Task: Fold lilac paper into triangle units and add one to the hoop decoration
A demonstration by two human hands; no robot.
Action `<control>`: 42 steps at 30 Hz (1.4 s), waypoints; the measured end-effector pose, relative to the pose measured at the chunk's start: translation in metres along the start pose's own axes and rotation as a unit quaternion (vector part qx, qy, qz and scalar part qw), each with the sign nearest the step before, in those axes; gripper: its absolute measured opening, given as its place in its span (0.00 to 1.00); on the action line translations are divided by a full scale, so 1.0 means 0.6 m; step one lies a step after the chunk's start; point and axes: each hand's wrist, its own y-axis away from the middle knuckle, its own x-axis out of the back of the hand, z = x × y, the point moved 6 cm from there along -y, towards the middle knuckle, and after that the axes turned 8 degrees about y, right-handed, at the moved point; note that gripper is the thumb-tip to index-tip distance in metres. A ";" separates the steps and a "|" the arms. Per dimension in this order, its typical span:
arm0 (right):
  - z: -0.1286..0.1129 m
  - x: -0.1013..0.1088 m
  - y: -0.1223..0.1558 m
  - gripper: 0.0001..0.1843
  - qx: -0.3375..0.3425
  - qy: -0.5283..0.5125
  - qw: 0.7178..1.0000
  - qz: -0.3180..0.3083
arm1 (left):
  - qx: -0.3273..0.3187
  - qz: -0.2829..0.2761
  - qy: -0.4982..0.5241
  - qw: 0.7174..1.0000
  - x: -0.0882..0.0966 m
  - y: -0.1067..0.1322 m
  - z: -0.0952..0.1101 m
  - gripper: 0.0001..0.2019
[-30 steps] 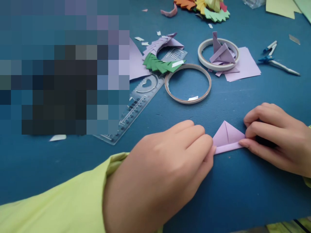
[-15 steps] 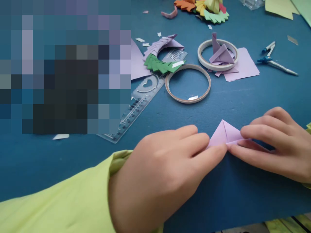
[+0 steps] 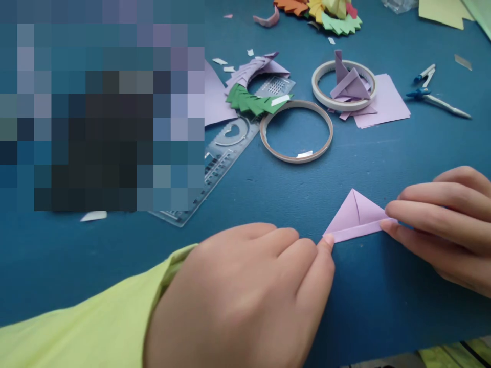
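Note:
A small piece of purple paper (image 3: 355,214), folded into a triangle with a narrow band turned up along its lower edge, lies near the front of the blue table. My left hand (image 3: 245,286) pinches its left corner, the thumb pressing on the end of the band and the other fingers curled. At the right corner my right hand (image 3: 448,220) holds the paper between thumb and fingers. A vertical crease runs down from the triangle's peak.
Behind the paper lie a thin tape ring (image 3: 296,159), a white tape roll (image 3: 318,94) around folded purple pieces, and square purple sheets (image 3: 391,105). A compass (image 3: 437,97) lies right; a clear ruler (image 3: 226,158) and a green-and-purple folded-paper arc (image 3: 251,97) lie left.
My left thumb has slid left and down from the middle of the folded edge to its left corner. My right hand has moved outward to the right corner, so the turned-up band now shows.

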 end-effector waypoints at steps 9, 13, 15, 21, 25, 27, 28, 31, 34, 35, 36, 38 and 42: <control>0.000 -0.001 0.021 0.11 0.008 0.077 0.997 0.025 | -0.047 0.028 0.000 0.999 0.027 -0.018 -0.006 0.13; 0.012 0.008 0.024 0.10 0.027 0.108 0.993 0.032 | -0.050 0.052 0.011 0.997 0.025 -0.021 -0.006 0.08; 0.017 0.009 0.020 0.10 0.036 0.106 0.993 0.043 | -0.041 0.073 0.023 0.996 0.018 -0.022 -0.008 0.11; 0.018 -0.006 0.004 0.09 0.006 0.054 0.997 0.046 | -0.065 -0.021 0.008 0.998 -0.013 -0.011 0.003 0.14; 0.012 -0.014 0.000 0.08 0.004 0.041 0.998 0.039 | -0.059 -0.022 0.005 0.998 -0.009 0.003 0.008 0.17; 0.013 -0.018 -0.002 0.07 0.004 0.031 0.999 0.027 | -0.063 -0.028 0.005 0.998 -0.009 0.006 0.009 0.16; 0.013 -0.020 -0.003 0.07 0.004 0.023 0.999 0.022 | -0.070 -0.036 0.002 0.997 -0.009 0.006 0.009 0.16; 0.016 -0.023 -0.004 0.07 0.001 0.008 1.000 0.016 | -0.092 -0.055 -0.009 0.994 -0.010 0.004 0.009 0.16; 0.014 -0.024 0.000 0.08 0.015 0.032 0.999 0.024 | -0.088 -0.041 -0.006 0.995 -0.006 -0.002 0.006 0.14; 0.013 -0.024 0.002 0.08 0.017 0.039 0.999 0.025 | -0.081 -0.029 0.000 0.996 -0.004 -0.005 0.005 0.13; 0.012 -0.024 0.002 0.08 0.016 0.040 0.999 0.024 | -0.074 -0.019 0.007 0.997 -0.002 -0.008 0.004 0.13; 0.013 -0.026 0.002 0.08 0.006 0.037 0.999 0.016 | -0.059 -0.002 0.019 0.998 0.001 -0.013 0.001 0.13; 0.016 -0.028 -0.005 0.06 -0.010 0.043 0.999 0.007 | -0.035 0.013 0.032 0.999 0.000 -0.018 -0.005 0.13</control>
